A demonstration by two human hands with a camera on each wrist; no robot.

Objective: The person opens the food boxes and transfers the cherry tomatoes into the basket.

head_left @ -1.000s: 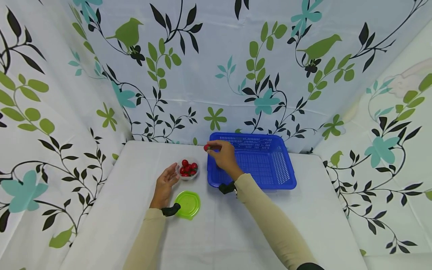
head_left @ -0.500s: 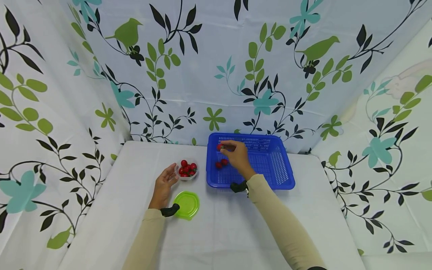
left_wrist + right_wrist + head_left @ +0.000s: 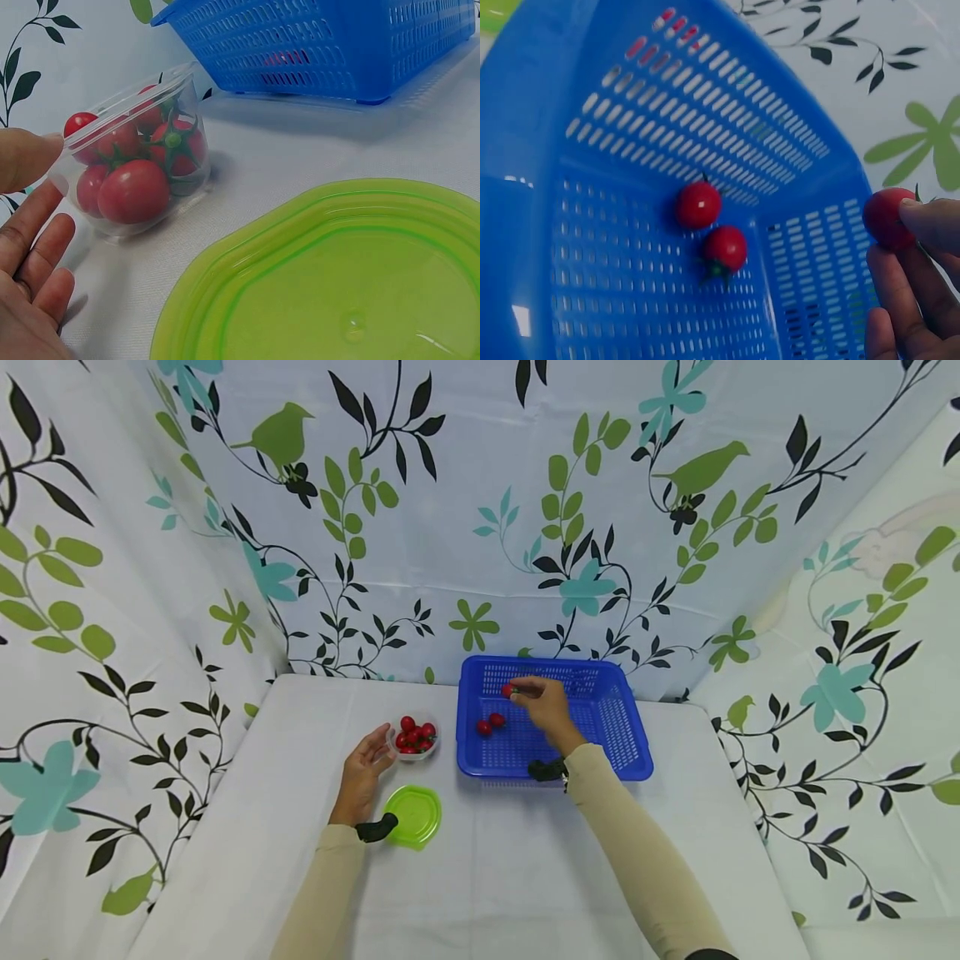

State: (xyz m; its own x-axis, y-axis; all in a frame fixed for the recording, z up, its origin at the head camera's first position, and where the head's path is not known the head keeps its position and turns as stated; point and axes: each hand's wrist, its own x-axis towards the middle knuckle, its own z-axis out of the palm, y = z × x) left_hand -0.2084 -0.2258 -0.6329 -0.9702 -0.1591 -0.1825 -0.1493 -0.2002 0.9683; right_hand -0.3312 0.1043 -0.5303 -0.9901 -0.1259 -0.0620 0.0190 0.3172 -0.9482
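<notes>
Here, the right hand (image 3: 546, 706) pinches a round tomato (image 3: 887, 217).

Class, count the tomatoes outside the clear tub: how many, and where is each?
3: one tomato and a second tomato lie in the blue basket; a third tomato is pinched in the right hand, which may hide more.

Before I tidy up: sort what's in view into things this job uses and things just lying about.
In use:
round red tomato, pinched by the right hand
blue slotted plastic basket, with two more tomatoes inside
clear plastic tub of tomatoes, left hand at its rim

Lying about or background:
translucent green plastic lid, held by neither hand, possibly the tub's
white cloth backdrop with leaf print
</notes>
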